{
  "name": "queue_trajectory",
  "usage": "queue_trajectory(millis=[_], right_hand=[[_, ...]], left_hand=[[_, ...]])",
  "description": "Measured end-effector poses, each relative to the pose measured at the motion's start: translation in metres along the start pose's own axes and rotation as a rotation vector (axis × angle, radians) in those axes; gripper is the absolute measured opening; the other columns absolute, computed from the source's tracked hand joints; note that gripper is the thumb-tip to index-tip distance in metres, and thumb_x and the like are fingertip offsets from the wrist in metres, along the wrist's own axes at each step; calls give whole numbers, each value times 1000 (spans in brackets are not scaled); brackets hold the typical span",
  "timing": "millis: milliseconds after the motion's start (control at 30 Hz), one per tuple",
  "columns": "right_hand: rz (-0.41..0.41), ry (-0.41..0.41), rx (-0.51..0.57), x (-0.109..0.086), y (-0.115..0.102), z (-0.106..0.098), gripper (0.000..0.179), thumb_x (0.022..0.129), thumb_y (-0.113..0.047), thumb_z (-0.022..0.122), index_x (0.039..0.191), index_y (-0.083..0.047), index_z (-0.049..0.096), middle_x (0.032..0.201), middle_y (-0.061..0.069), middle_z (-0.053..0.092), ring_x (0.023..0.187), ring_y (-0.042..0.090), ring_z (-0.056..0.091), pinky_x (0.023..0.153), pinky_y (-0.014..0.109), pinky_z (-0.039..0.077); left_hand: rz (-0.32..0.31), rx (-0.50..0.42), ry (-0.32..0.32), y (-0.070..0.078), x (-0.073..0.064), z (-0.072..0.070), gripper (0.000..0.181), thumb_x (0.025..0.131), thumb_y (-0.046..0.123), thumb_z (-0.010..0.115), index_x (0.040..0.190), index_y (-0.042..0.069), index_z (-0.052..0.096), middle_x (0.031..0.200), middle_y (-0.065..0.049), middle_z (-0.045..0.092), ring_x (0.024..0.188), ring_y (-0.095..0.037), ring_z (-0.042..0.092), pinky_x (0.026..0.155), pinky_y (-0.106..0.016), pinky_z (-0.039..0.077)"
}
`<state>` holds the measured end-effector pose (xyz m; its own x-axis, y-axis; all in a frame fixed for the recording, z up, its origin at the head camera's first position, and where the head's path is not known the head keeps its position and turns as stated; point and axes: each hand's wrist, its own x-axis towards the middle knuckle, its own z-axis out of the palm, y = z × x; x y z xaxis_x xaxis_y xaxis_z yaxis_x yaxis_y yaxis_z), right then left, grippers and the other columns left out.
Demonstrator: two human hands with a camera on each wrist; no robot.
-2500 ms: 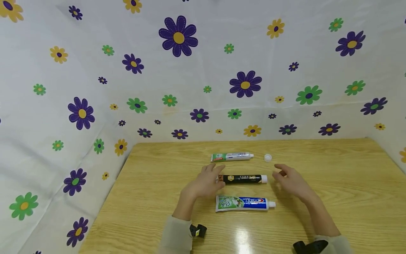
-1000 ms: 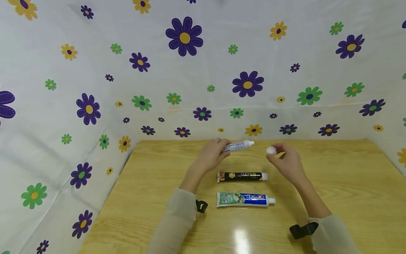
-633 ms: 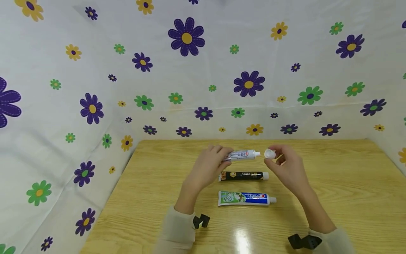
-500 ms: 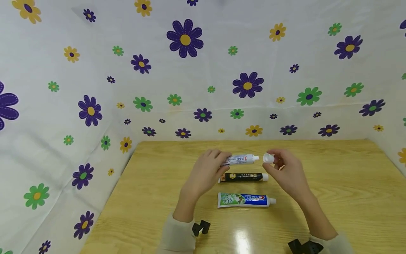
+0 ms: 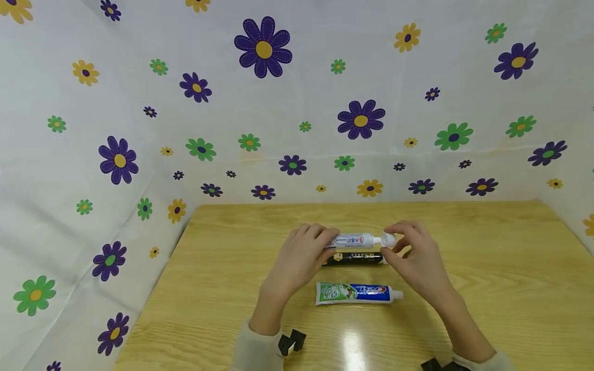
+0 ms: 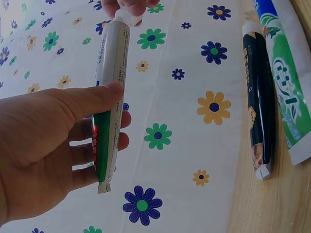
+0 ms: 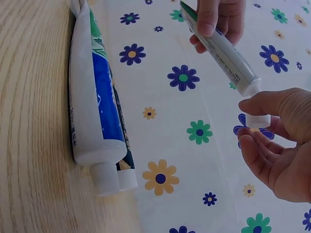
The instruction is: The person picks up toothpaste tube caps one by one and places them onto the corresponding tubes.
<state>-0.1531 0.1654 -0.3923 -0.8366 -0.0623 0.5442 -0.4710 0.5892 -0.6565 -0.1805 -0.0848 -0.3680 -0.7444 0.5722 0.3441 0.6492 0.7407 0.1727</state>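
Note:
My left hand (image 5: 297, 260) holds a white and green toothpaste tube (image 5: 353, 240) above the table, thumb on one side and fingers behind it, as the left wrist view (image 6: 108, 73) shows. The tube's nozzle points right. My right hand (image 5: 419, 260) pinches a small white cap (image 5: 389, 240) between thumb and fingers. The cap's open side faces the nozzle, and the nozzle tip is right at its mouth. In the right wrist view the cap (image 7: 257, 120) sits at the end of the tube (image 7: 226, 58).
On the wooden table (image 5: 223, 288) lies a black toothpaste tube (image 5: 355, 258), partly hidden under the held tube. Nearer to me is a green and blue Crest tube (image 5: 355, 293). Both have white caps on their right ends. A flowered cloth (image 5: 315, 93) hangs behind and at the sides.
My left hand left the black tube's end, picked up the white-green tube and brought it nearer. My right hand took the cap off the table and moved it left to the nozzle.

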Motion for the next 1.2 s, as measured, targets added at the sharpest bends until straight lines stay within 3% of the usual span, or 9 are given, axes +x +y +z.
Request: queue_trajectory(millis=[167, 467, 900, 1200], right_hand=[[-51, -7, 0, -1, -6, 4, 41, 74, 13, 79, 110, 0, 65, 101, 10, 64, 69, 7, 58, 54, 19, 51], [-105, -17, -28, -5, -9, 3, 45, 71, 13, 81, 111, 0, 65, 98, 8, 64, 68, 7, 55, 53, 20, 50], [-226, 10, -152, -5, -11, 3, 44, 69, 11, 84, 108, -3, 68, 102, 8, 64, 65, 10, 56, 53, 9, 42], [-198, -30, -44, -5, -9, -2, 42, 72, 11, 82, 109, -4, 70, 106, 7, 66, 67, 4, 53, 53, 10, 45]], left_hand=[[51, 13, 4, 0, -3, -1, 35, 98, 23, 65, 132, 16, 60, 118, -4, 66, 111, -25, 60, 100, -44, 49], [51, 7, 2, 0, -4, -2, 36, 97, 23, 65, 132, 15, 60, 118, -5, 65, 112, -25, 60, 101, -44, 48], [53, 35, -35, 5, -7, -7, 33, 99, 26, 63, 131, 16, 60, 117, -3, 65, 109, -23, 59, 97, -41, 51], [68, 41, -25, 4, -8, -7, 34, 98, 26, 65, 130, 16, 60, 117, -4, 65, 106, -22, 59, 95, -38, 51]])
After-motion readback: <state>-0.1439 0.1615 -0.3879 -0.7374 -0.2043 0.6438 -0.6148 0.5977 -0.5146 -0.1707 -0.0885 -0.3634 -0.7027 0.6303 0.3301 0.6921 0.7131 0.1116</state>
